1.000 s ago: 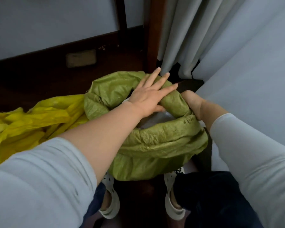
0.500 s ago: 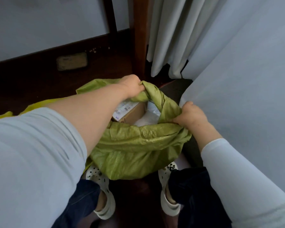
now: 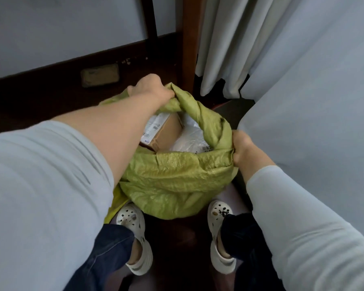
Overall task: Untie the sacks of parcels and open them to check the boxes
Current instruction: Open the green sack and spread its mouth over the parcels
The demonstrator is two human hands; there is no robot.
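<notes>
Spreading sack (image 3: 177, 177) mouth: left hand (image 3: 153, 91) fingers curled tight on far rim, right hand (image 3: 243, 150) clamped on right rim, likely pulling apart to expose contents. Sack stands on dark wood floor (image 3: 40, 108), just beyond shoes (image 3: 132, 219). Labelled box (image 3: 166, 133) and white parcel (image 3: 189, 139) show inside. Curtain (image 3: 229, 49) far right, wood post (image 3: 189, 38) behind.
</notes>
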